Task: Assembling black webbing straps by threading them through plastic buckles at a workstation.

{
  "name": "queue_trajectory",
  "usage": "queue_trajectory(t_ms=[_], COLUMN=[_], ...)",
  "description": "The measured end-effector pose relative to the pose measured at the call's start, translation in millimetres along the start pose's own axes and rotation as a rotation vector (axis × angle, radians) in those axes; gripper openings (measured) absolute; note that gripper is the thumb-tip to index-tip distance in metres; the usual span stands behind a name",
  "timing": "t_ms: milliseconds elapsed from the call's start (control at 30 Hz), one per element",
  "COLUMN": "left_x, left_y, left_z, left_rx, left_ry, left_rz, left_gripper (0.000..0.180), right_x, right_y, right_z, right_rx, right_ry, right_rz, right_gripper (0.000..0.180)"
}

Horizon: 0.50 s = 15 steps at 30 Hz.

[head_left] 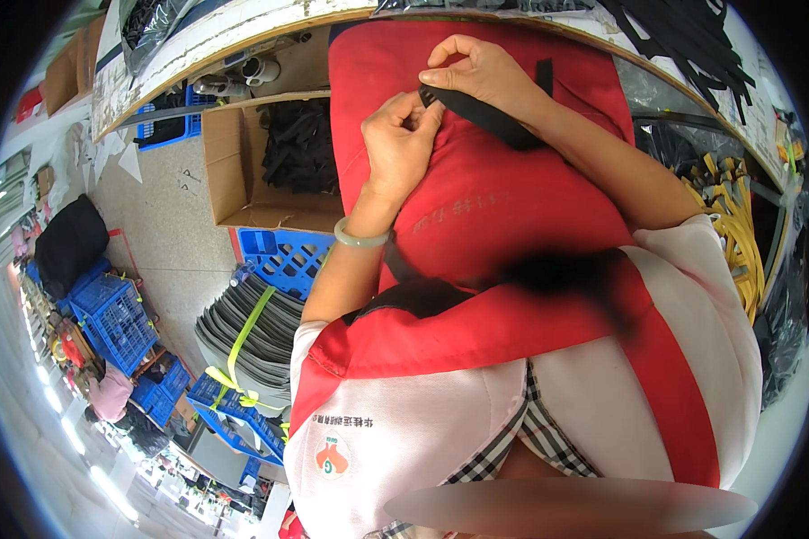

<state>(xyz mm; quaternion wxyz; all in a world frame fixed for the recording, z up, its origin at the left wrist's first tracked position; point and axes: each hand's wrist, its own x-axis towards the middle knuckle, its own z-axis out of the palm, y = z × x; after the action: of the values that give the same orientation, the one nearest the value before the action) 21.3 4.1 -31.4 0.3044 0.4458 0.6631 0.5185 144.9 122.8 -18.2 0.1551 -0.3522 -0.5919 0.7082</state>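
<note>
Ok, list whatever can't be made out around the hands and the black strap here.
Head view only:
- The black strap: its near end is pinched between the left hand and right hand, hidden by the fingers.
- The strap's far end: hidden under the right forearm.
- Cardboard box: its dark contents are too small to identify.
- Lower frame: a blurred patch.

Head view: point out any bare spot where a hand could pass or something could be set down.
Bare grey concrete floor lies left of the open cardboard box of black strips. The red fabric apron is bare below both hands. Crowded: blue plastic crates, the strapped grey stack, yellow straps.
</note>
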Motion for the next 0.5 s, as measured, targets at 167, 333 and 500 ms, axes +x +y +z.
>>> queue_trajectory(t_ms=[167,333,500], left_x=[0,1,-1], left_y=[1,2,-2], left_z=[0,3,3], left_rx=[0.126,0.123,0.005], left_ry=[0.004,0.009,0.023], left_rz=[0.143,0.123,0.046], left_gripper=[0.010,0.011,0.014], right_x=[-5,-12,-27], right_y=[1,-11,-16], right_z=[-2,-6,-22], right_rx=[0.028,0.159,0.030], right_ry=[0.024,-0.074,-0.167], right_rz=[0.027,0.201,0.232], right_gripper=[0.035,0.044,0.032])
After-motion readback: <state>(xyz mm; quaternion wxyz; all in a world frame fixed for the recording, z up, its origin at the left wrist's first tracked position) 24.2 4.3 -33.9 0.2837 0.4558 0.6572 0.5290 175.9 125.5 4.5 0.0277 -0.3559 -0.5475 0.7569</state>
